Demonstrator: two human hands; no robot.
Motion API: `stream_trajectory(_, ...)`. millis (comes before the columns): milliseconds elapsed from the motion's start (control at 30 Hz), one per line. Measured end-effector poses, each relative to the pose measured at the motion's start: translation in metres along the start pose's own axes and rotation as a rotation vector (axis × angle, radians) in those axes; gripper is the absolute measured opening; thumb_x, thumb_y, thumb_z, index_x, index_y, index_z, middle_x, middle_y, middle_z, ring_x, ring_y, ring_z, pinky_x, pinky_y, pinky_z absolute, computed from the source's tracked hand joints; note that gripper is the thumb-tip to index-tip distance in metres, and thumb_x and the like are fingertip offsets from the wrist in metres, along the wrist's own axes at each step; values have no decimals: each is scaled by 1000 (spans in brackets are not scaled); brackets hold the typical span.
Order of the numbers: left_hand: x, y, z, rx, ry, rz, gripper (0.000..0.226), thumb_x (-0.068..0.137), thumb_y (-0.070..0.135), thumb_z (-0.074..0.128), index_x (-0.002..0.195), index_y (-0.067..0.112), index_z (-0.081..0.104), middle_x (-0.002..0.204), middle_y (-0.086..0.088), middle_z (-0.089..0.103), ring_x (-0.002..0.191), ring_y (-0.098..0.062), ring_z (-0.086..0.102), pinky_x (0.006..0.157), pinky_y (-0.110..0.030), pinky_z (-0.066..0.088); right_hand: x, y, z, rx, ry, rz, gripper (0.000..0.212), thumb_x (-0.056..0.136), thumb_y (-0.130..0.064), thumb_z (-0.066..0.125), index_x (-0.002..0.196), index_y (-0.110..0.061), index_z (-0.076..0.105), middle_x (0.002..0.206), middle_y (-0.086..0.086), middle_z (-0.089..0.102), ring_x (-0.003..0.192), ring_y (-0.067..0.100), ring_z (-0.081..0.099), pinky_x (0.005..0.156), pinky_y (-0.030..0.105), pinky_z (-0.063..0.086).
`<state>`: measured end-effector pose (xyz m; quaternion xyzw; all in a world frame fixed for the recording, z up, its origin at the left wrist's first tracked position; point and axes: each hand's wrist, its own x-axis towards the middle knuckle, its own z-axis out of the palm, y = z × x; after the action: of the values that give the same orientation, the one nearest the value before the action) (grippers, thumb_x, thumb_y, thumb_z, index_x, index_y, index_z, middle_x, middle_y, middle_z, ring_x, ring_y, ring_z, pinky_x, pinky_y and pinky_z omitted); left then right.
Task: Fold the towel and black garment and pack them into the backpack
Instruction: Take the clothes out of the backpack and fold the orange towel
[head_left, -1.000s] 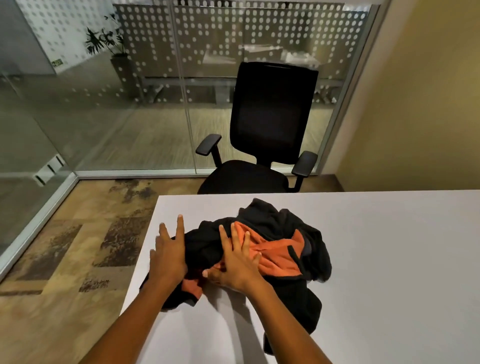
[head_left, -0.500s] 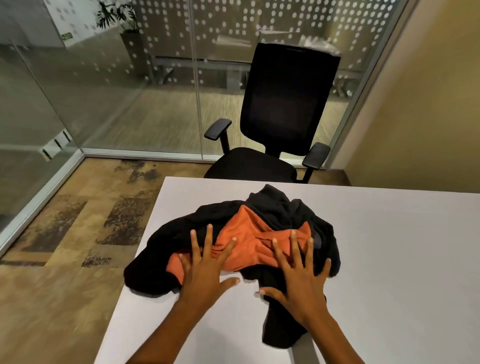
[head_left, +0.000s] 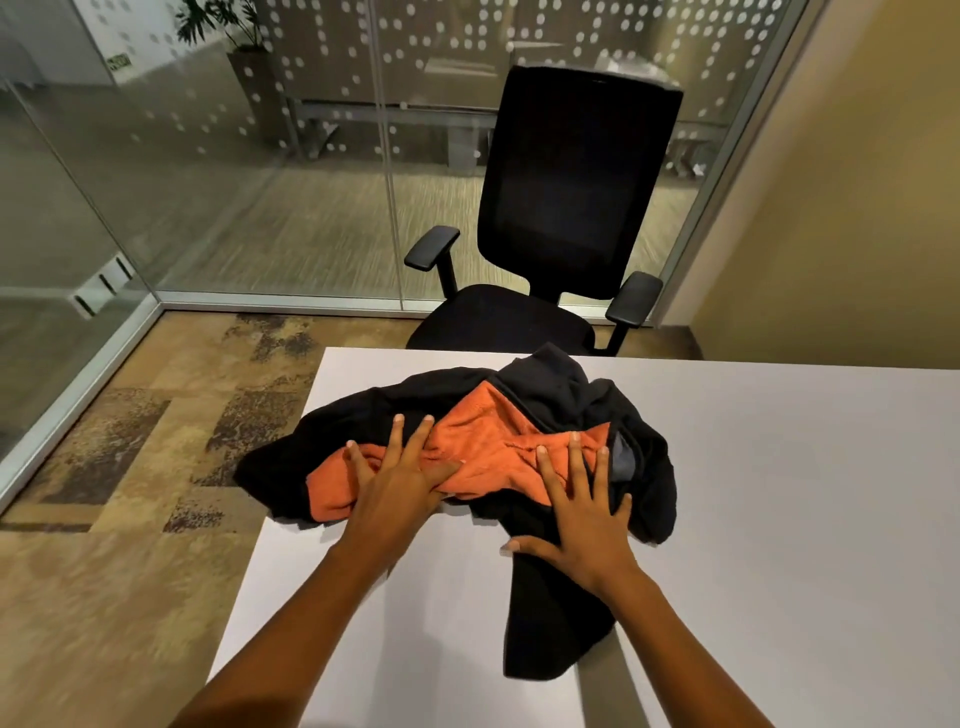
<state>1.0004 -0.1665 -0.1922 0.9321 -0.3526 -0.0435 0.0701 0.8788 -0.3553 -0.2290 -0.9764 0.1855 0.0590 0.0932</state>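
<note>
A crumpled black garment (head_left: 561, 395) with an orange lining (head_left: 488, 441) lies on the white table (head_left: 779, 493) near its far left corner. One black part hangs over the table's near edge. My left hand (head_left: 400, 483) lies flat on the orange lining, fingers spread. My right hand (head_left: 576, 514) presses flat on the garment's right half, fingers spread, thumb out to the left. Neither hand grips the cloth. No towel or backpack is in view.
A black office chair (head_left: 566, 208) stands just beyond the table's far edge. Glass partition walls (head_left: 208, 156) run along the back and left. Patterned carpet floor (head_left: 130, 467) lies to the left of the table. A beige wall (head_left: 857, 208) is at the right.
Both hands have slid apart over the garment, the right one moving to its right half. The garment is spread wider, showing more orange. The camera has tilted.
</note>
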Motion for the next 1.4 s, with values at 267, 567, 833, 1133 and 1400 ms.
stream_trajectory(267,-25,23,-66,-559,237,50,45,94,39,26,126,24,54,120,0,60,113,-21,55,105,-35,34,-25,-6,-60,354,327,-27,67,75,-41,72,131,-36,35,154,3,23,139,32,27,110,55,25)
stream_trajectory(567,-47,26,-76,-693,345,-98,29,98,15,43,123,12,57,119,-9,62,110,-25,58,91,-27,40,-100,-26,1,418,121,137,34,83,-38,66,107,-13,63,112,7,55,107,29,54,84,33,43)
stream_trajectory(833,-45,27,-67,-779,357,-73,31,98,15,43,127,13,55,119,-6,60,109,-19,57,88,-23,40,-50,-61,9,369,-107,-25,64,96,-33,47,149,-9,21,157,13,10,142,33,21,115,36,24)
stream_trajectory(1133,-50,40,-91,-725,371,-12,36,92,38,48,117,18,64,108,0,67,101,-14,61,89,-27,49,-64,-60,-36,765,489,178,54,69,-41,79,96,-22,37,93,-5,50,82,21,54,68,38,46)
stream_trajectory(1400,-69,64,-132,-709,325,67,19,89,46,56,77,34,62,70,15,61,72,1,58,69,-17,45,-77,-41,-109,909,514,81,73,84,-13,68,144,-20,28,131,8,54,107,10,51,97,27,41)
